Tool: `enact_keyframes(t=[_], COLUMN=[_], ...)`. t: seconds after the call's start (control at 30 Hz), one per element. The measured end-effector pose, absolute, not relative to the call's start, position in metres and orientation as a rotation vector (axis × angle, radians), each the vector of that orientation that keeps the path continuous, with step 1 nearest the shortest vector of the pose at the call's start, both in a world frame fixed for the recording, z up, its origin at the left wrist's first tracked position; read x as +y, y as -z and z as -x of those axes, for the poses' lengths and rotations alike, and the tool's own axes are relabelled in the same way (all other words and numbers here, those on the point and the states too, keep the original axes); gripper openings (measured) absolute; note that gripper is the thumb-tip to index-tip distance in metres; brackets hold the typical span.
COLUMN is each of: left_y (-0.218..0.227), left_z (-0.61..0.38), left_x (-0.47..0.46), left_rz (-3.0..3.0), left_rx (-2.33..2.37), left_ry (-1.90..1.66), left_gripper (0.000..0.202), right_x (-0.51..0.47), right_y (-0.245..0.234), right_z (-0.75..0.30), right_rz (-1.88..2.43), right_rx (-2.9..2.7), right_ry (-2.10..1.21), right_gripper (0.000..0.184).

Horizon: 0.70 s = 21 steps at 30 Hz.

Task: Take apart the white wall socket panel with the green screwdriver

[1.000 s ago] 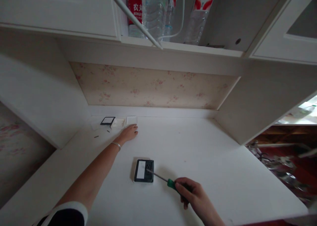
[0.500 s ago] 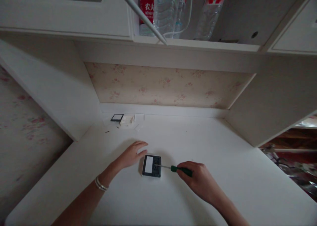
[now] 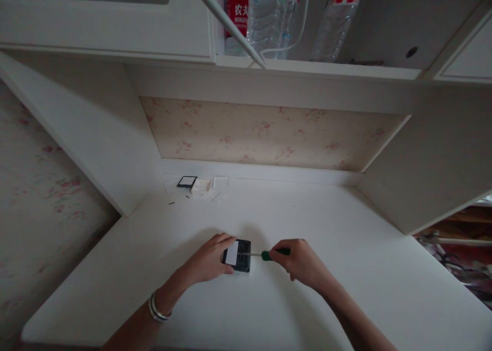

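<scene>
A small square black-faced device (image 3: 243, 262) with a white panel on its left part lies on the white desktop. My left hand (image 3: 207, 259) grips its left side, fingers at the far edge and thumb at the near edge. On the right, my right hand (image 3: 302, 261) is closed around the green handle of a screwdriver (image 3: 266, 255). The metal shaft points left over the device, and its tip is at the black face. Whether the tip sits in a slot or screw is too small to tell.
Toward the back left of the desktop (image 3: 319, 212) lie a black frame (image 3: 187, 182), an open pale plastic case (image 3: 202, 187) and several small loose pieces. Overhead, a shelf holds plastic bottles (image 3: 265, 25), and a white cable (image 3: 230, 25) hangs down. Side panels flank the desktop.
My left hand has moved onto the device and closed on its left side; before, it was beside it. The screwdriver has shifted slightly, with its tip still at the device. The view has shifted a little.
</scene>
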<state>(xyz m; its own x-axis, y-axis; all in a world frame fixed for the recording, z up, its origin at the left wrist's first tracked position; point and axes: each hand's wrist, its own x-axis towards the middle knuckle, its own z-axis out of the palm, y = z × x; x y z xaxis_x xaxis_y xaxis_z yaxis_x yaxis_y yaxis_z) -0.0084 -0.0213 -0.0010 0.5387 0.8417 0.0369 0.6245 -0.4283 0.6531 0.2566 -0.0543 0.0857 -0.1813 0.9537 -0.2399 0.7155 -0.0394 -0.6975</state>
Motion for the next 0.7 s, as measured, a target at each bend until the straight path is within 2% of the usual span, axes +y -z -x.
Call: enact_keyframes(t=[0.07,0.17,0.3,0.47,0.53,0.63,0.7], left_y=[-0.004,-0.009,-0.009,-0.004,-0.001,0.004,0.011], left_z=[0.007,0.005,0.005,0.005,0.004,0.003,0.002], left_x=[-0.022,-0.022,-0.023,-0.028,-0.028,-0.017,-0.002], left_rz=[-2.199,-2.199,-2.190,-2.174,-2.156,-2.132,-2.122], left_rx=[1.169,1.190,1.258,1.274,1.299,1.280,1.283], left_ry=[-0.491,-0.491,-0.465,-0.523,-0.598,-0.736,-0.789], left_gripper=[0.075,0.073,0.059,0.071,0.063,0.038,0.028], right_x=[-0.055,-0.061,-0.067,-0.069,-0.070,-0.073,-0.075], right_y=[-0.068,-0.044,-0.027,-0.021,-0.024,-0.029,-0.030], right_z=[-0.265,-0.273,-0.274,-0.279,-0.283,-0.290,-0.292], right_rz=[1.780,1.727,1.653,1.652,1.671,1.698,1.687], right_rx=[-1.728,-1.548,-1.395,-1.409,-1.439,-1.445,-1.396], right_ry=[-1.231,-1.328,-1.417,-1.365,-1.316,-1.261,-1.262], right_gripper=[0.027,0.032,0.035,0.036,0.036,0.037,0.038])
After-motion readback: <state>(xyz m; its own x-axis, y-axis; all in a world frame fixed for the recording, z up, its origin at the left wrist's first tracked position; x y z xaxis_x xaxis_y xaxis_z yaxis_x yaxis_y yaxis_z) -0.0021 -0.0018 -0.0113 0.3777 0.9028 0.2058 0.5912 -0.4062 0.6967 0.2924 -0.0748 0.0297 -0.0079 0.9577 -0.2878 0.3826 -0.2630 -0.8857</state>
